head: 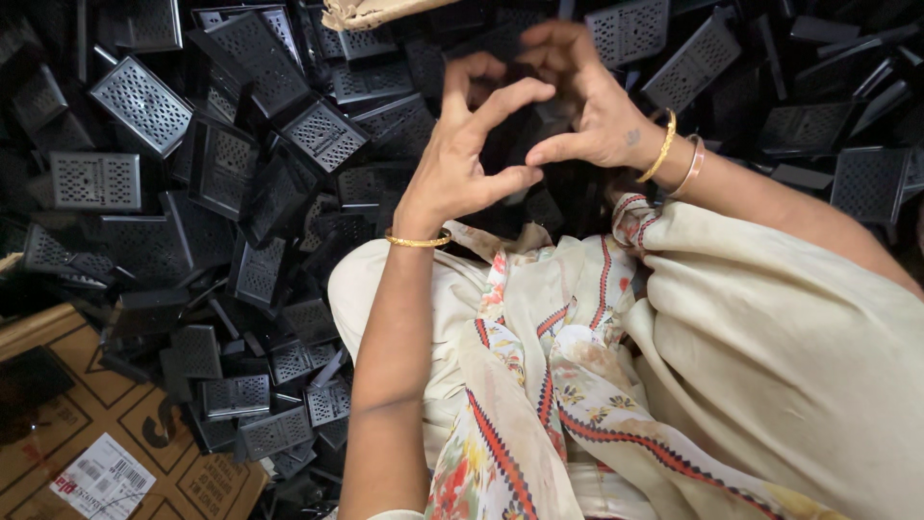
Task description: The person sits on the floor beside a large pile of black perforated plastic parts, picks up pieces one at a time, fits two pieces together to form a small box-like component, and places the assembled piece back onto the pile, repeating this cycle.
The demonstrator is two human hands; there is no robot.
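Upper centre of the frame: both hands met over a heap of black perforated plastic parts.

Left hand (pixel 472 144): fingers curled and spread, thumb and forefinger bent toward the right hand; whether it pinched anything could not be told, since the spot between the hands was dark.

Right hand (pixel 587 101): fingers hooked downward around a small black part (pixel 539 120), thumb pointed left beneath it; the grasp looked partial and its contact was hidden.

Black part: sat between the two hands, just above the lap, hard to tell from the pile behind it.

Pile of grilles (pixel 221 164): filled the upper and left frame, pieces lying tilted and overlapping at all angles.

Handling, as a judgement: the pieces looked light, stiff and thin-walled, matte and not slippery; the holed faces might flex or crack, so the solid outer edges seemed the better place to grip.

Lap cloth (pixel 577 385): cream, patterned, across the lower centre.

Cardboard box (pixel 96 433): lower left, beside the pile.

Bangles (pixel 674 154): on the right wrist.
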